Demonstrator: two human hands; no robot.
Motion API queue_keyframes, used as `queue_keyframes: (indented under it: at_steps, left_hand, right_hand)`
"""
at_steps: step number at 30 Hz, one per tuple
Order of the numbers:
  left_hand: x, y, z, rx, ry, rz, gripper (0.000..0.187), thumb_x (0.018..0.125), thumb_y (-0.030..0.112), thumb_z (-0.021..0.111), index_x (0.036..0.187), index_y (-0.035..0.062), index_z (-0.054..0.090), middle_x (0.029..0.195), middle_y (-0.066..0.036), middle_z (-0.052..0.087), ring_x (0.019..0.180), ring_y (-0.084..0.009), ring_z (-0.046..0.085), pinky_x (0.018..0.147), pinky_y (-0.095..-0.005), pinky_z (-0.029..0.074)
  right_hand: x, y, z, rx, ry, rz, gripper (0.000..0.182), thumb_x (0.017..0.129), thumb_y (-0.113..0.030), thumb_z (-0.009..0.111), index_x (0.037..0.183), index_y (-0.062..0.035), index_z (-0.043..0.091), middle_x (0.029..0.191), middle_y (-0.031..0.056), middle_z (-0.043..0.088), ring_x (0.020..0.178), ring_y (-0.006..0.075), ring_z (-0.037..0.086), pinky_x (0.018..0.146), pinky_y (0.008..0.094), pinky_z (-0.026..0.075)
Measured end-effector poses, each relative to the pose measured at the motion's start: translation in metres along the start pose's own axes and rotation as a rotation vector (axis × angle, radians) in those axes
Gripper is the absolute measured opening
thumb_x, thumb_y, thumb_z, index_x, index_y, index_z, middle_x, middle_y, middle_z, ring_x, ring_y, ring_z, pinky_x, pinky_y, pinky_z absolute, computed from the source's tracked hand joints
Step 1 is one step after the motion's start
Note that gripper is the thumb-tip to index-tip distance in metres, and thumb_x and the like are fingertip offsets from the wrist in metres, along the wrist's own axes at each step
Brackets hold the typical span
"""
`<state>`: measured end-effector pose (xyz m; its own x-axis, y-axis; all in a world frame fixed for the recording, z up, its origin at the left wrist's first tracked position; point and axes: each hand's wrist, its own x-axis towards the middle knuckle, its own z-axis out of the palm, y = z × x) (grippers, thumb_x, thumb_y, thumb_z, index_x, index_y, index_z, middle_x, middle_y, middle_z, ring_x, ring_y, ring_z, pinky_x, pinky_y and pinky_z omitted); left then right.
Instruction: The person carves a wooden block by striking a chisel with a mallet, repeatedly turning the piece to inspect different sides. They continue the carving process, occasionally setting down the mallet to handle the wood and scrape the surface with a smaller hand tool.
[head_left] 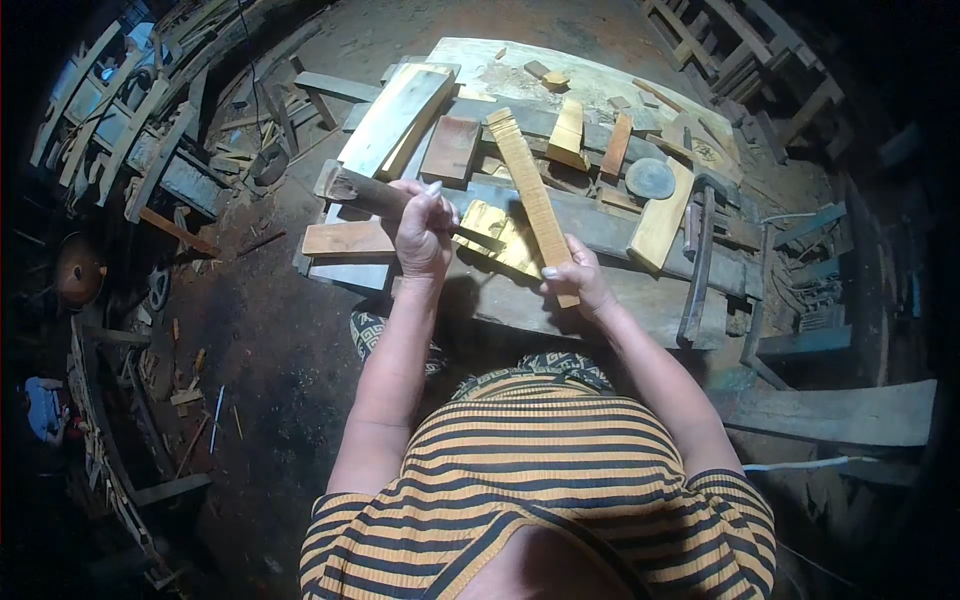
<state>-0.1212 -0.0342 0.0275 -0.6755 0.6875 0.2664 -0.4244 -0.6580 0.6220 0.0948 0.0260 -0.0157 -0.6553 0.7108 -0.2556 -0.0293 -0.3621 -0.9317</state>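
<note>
My left hand (422,235) is wrapped round a chisel (365,193), whose thick, dark wooden handle sticks out to the left. Its narrow dark blade points right, over a yellow wood block (520,252) with cut marks. Held near its lower end by my right hand (580,278), a long flat wooden bar (530,180) slants up and away to the left. The bar overlaps the right part of the block in this view. Fingers are closed on both hands.
A low plank workbench (640,300) carries wood blocks, a round grey stone (650,179) and a long dark curved tool (702,260). Thick pale beams (400,115) lie at its left. Timber racks stand both sides; a person (45,408) is far left.
</note>
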Motion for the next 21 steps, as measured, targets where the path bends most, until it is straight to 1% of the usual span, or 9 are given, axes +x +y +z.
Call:
queue_keyframes:
  at_steps: [10,11,13,15,16,17,19,20,21]
  left_hand:
    - [0.012,-0.008,-0.010,0.128,0.019,-0.124,0.016,0.075,0.004,0.065,0.072,0.0063,0.049,0.054,-0.002,0.047,0.043,-0.0122,0.046,0.043,-0.0266,0.039]
    - [0.012,-0.009,-0.011,0.154,0.004,-0.105,0.016,0.074,0.004,0.066,0.072,0.0061,0.050,0.054,-0.002,0.049,0.043,-0.0121,0.047,0.043,-0.0264,0.040]
    - [0.011,-0.011,-0.010,0.189,0.006,-0.079,0.014,0.073,0.006,0.068,0.071,0.0057,0.053,0.056,-0.003,0.052,0.045,-0.0118,0.051,0.044,-0.0254,0.041]
    - [0.013,-0.013,-0.009,0.215,-0.050,-0.099,0.014,0.075,0.006,0.065,0.073,0.0075,0.051,0.057,-0.001,0.049,0.046,-0.0113,0.048,0.046,-0.0254,0.040]
    - [0.012,-0.016,-0.008,0.251,-0.071,-0.084,0.015,0.077,0.005,0.061,0.076,0.0092,0.047,0.058,0.000,0.045,0.046,-0.0117,0.045,0.046,-0.0264,0.039]
    - [0.010,-0.007,0.001,0.307,-0.069,-0.166,0.018,0.075,0.007,0.064,0.069,0.0099,0.047,0.057,0.000,0.045,0.045,-0.0109,0.045,0.045,-0.0253,0.038]
    - [0.010,-0.007,0.008,0.371,-0.141,-0.112,0.020,0.073,0.009,0.067,0.063,0.0093,0.049,0.057,0.000,0.047,0.046,-0.0095,0.046,0.044,-0.0239,0.038]
    - [0.009,-0.008,0.011,0.414,-0.145,-0.120,0.020,0.073,0.009,0.067,0.063,0.0088,0.050,0.057,0.000,0.048,0.047,-0.0090,0.047,0.045,-0.0235,0.038]
    - [0.007,-0.006,0.015,0.437,-0.158,-0.108,0.017,0.074,0.008,0.066,0.065,0.0076,0.052,0.057,0.000,0.050,0.049,-0.0083,0.049,0.046,-0.0231,0.039]
  right_hand:
    - [0.005,-0.011,-0.001,-0.069,-0.029,0.010,0.065,0.064,-0.021,0.068,0.123,-0.0038,0.048,0.096,0.0052,0.057,0.076,0.0123,0.056,0.066,0.0259,0.049]
    - [0.012,-0.019,-0.009,-0.266,-0.019,-0.075,0.066,0.062,-0.021,0.070,0.123,-0.0032,0.049,0.098,0.0050,0.056,0.078,0.0123,0.056,0.066,0.0257,0.048]
    - [0.027,-0.041,-0.015,-0.524,-0.014,-0.380,0.072,0.057,-0.020,0.075,0.123,-0.0019,0.052,0.104,0.0038,0.055,0.085,0.0128,0.055,0.071,0.0260,0.046]
    - [0.015,-0.104,0.009,-0.612,-0.001,-0.355,0.072,0.056,-0.019,0.074,0.123,-0.0001,0.051,0.103,0.0046,0.055,0.090,0.0147,0.054,0.077,0.0274,0.045]
    - [0.004,-0.139,0.025,-0.564,-0.026,-0.342,0.072,0.057,-0.028,0.074,0.118,0.0029,0.053,0.097,0.0074,0.056,0.088,0.0162,0.056,0.078,0.0274,0.045]
    - [-0.002,-0.164,0.038,-0.596,-0.048,-0.403,0.067,0.058,-0.029,0.074,0.114,0.0023,0.054,0.090,0.0059,0.056,0.079,0.0144,0.056,0.070,0.0262,0.046]
    - [-0.019,-0.213,0.065,-0.606,-0.118,-0.433,0.061,0.062,-0.033,0.076,0.107,0.0013,0.056,0.078,0.0041,0.056,0.063,0.0117,0.055,0.051,0.0232,0.044]
    - [-0.022,-0.225,0.074,-0.682,-0.132,-0.572,0.059,0.063,-0.034,0.075,0.106,0.0010,0.056,0.077,0.0055,0.057,0.062,0.0114,0.055,0.047,0.0204,0.043]
    - [-0.031,-0.240,0.082,-0.762,-0.171,-0.552,0.057,0.063,-0.033,0.074,0.105,0.0012,0.056,0.078,0.0062,0.057,0.063,0.0125,0.056,0.049,0.0208,0.045]
